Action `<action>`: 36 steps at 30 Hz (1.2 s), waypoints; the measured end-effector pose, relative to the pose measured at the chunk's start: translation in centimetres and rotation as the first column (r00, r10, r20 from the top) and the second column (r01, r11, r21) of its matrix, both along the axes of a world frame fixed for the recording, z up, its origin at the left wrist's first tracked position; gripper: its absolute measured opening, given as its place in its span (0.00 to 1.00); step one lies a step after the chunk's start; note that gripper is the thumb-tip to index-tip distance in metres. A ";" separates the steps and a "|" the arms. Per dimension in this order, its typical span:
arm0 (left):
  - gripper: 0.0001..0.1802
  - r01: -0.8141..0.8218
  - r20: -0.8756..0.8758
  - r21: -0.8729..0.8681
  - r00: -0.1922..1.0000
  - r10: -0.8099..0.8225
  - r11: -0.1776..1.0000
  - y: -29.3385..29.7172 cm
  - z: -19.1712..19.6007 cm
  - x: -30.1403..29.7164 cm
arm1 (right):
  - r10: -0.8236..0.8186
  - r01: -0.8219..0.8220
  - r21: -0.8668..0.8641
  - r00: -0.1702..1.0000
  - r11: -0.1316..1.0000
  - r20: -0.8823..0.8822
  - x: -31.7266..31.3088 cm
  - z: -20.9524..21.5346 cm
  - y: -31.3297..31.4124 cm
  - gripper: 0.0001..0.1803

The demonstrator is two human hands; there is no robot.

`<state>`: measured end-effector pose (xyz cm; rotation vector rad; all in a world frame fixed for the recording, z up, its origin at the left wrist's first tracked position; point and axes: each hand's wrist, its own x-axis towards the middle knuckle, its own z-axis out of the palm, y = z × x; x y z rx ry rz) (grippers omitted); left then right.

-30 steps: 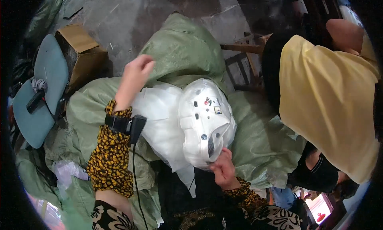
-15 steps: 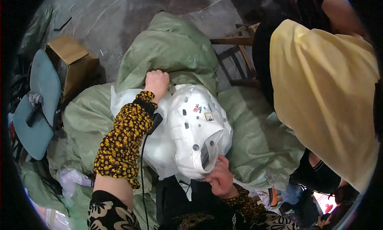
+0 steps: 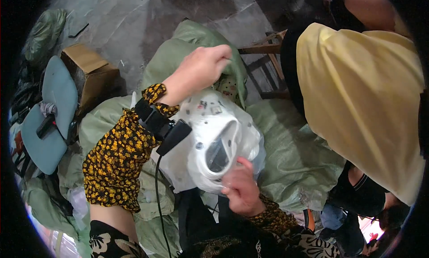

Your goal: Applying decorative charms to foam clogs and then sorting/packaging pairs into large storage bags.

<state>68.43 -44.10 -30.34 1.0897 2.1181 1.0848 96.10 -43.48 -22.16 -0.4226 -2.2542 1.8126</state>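
Note:
A white bundle (image 3: 196, 157) lies across my lap in clear plastic. It looks like a folded white garment with a round neck opening, a dark inside patch and small dark and red marks. My right hand (image 3: 243, 186) grips its near right edge, fingers curled and slightly blurred. Beyond it my left hand (image 3: 199, 70) is raised over the green woven sack (image 3: 165, 57), fingers curled closed; whatever they hold, if anything, is hidden. Patterned cloth (image 3: 229, 87) shows at the sack's opening. A black strapped device (image 3: 172, 135) with a cable sits on my left wrist.
More green sacks (image 3: 290, 146) bulge at both sides. At left stand a blue-grey chair (image 3: 60, 95) and an open cardboard box (image 3: 91, 77). A person in a yellow garment (image 3: 353, 101) sits close at right, near a wooden stool (image 3: 261, 49).
My left hand has lifted away from the sack's near edge and moved up and right. The sack's opening now shows patterned cloth. The white bundle has shifted slightly; my right hand stays at its edge.

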 end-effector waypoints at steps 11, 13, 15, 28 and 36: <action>0.07 0.200 0.061 -0.182 0.979 -0.192 0.963 -1.6 6.2 0.6 | 0.106 -0.087 0.216 0.992 0.972 -0.075 -10.5 -14.5 -4.8 0.14; 0.10 0.259 -0.009 -0.066 0.966 -0.260 0.964 -4.3 4.9 1.2 | 0.082 -0.048 0.390 0.994 0.920 -0.071 -11.2 -14.2 -3.6 0.14; 0.16 0.196 0.033 -0.119 0.981 -0.193 0.973 -8.0 5.6 1.2 | 0.063 -0.003 0.544 0.994 0.839 -0.091 -11.3 -14.5 -3.4 0.14; 0.32 -0.651 0.403 -0.678 0.057 0.913 0.340 -32.3 -6.2 20.3 | -0.028 -0.190 0.694 0.957 0.695 0.290 -7.0 -21.5 1.0 0.06; 0.22 -0.809 0.475 -0.474 0.098 0.874 0.348 -29.8 -13.5 23.6 | 0.152 -0.271 0.413 0.942 0.870 0.299 -8.4 -8.5 -4.7 0.14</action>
